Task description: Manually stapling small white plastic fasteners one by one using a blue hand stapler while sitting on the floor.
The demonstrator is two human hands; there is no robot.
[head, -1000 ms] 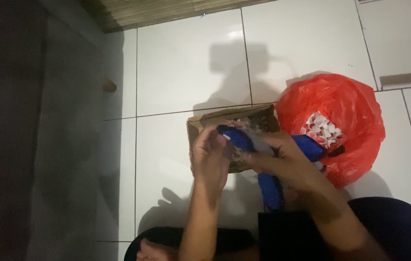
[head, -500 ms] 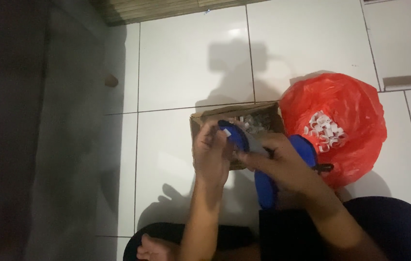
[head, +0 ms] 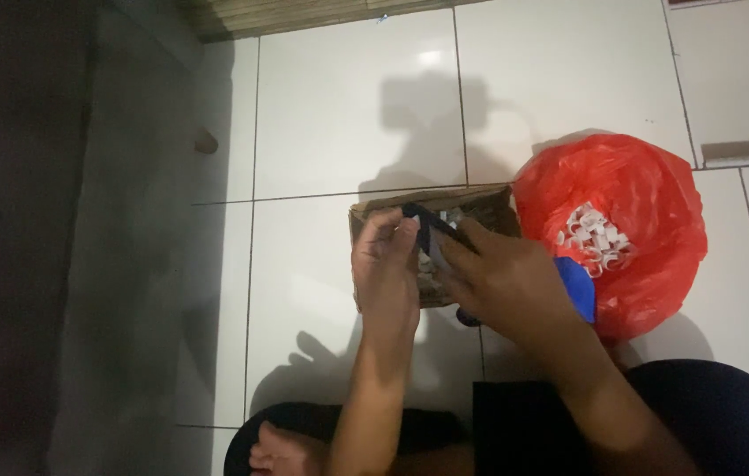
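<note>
Currently mid-assembly: my left hand (head: 385, 269) and right hand (head: 505, 278) are close together over the cardboard box (head: 471, 207) on the white tile floor (head: 348, 115), both pinching a dark blue strap piece (head: 427, 227) between the fingertips. A blue part (head: 579, 286) shows just right of my right hand. Red bag (head: 639, 203) of small white pieces (head: 593, 236) sits right of the box, touching it. Next move likely needs a firm two-handed grip and fine alignment.
</note>
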